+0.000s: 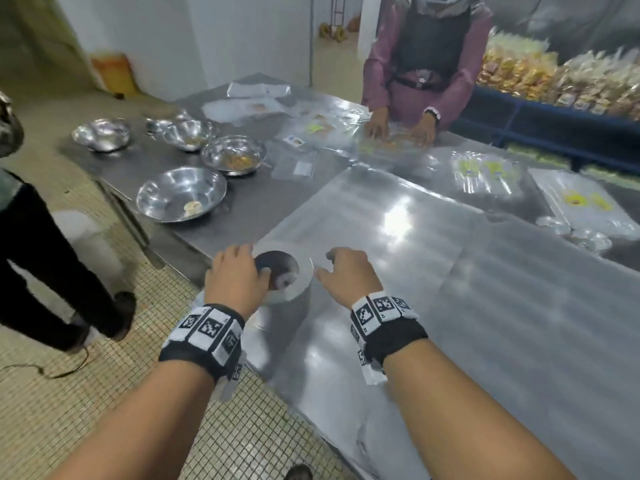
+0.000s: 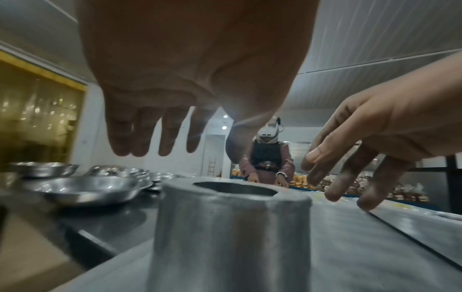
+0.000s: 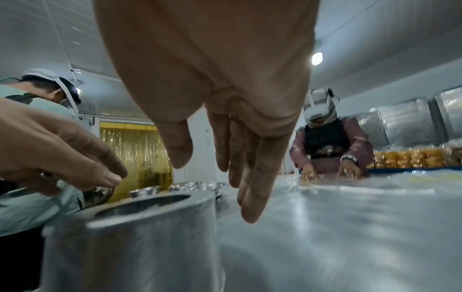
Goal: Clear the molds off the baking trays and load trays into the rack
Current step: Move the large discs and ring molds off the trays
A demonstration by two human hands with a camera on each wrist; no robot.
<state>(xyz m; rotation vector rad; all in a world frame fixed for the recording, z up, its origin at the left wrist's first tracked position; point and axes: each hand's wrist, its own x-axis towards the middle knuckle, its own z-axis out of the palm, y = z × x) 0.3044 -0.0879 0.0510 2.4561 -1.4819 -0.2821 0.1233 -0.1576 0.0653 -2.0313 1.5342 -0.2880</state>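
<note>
A grey metal cylinder mold (image 1: 294,282) with a round hole in its top stands upright at the near left corner of a large shiny baking tray (image 1: 450,271). My left hand (image 1: 242,261) hovers over the mold's left rim with fingers relaxed; in the left wrist view the fingers (image 2: 162,142) hang above the mold (image 2: 232,227) without gripping it. My right hand (image 1: 343,268) is just to the right of the mold, fingers spread and holding nothing. In the right wrist view its fingers (image 3: 247,187) point down beside the mold (image 3: 140,237).
Several steel bowls (image 1: 181,194) sit on the steel table (image 1: 263,206) left of the tray. Plastic bags (image 1: 485,174) lie beyond it. A person in pink (image 1: 426,81) works at the far side; another person (image 1: 41,265) stands on the tiled floor at left.
</note>
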